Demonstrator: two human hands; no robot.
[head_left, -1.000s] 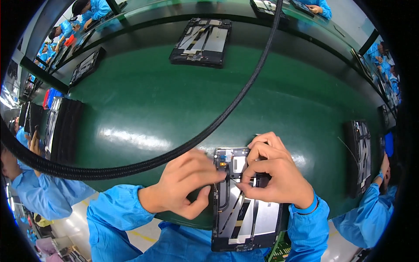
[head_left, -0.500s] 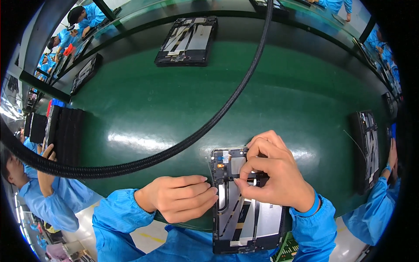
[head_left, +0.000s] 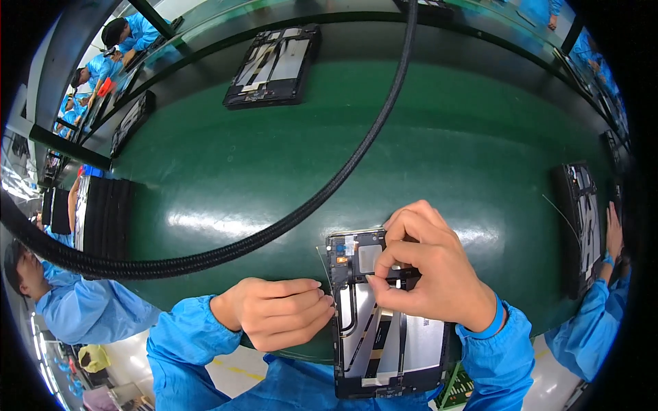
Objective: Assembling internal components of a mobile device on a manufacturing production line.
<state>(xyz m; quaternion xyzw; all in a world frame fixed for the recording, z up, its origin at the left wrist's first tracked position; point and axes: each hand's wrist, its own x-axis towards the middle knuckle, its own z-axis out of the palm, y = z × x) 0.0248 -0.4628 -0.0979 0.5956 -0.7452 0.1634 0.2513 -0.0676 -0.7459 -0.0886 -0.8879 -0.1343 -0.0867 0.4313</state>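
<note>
An opened tablet (head_left: 425,342) lies before me at the front edge of the green surface, its flat cables and silver battery area exposed. My right hand (head_left: 432,267) is over its upper right part, thumb and forefinger pinched at a small black piece (head_left: 401,273) that the fingers partly cover. At the tablet's left edge, my left hand (head_left: 281,315) has its fingers curled together, with the thumb hidden. A thin pale wire (head_left: 322,262) sticks out near those fingertips. Whether they hold it cannot be made out.
A thick black braided cable (head_left: 322,198) arcs across the view above the green table (head_left: 439,151). Other opened tablets lie at the back (head_left: 274,66), the far left (head_left: 133,122) and the right (head_left: 581,229). Black stacked trays (head_left: 110,219) stand at left. Co-workers in blue sit either side.
The view has turned slightly, shifting the back tablet and cable leftward. My right hand keeps its pinch, with more of the black piece showing. My left hand is a little farther from the tablet.
</note>
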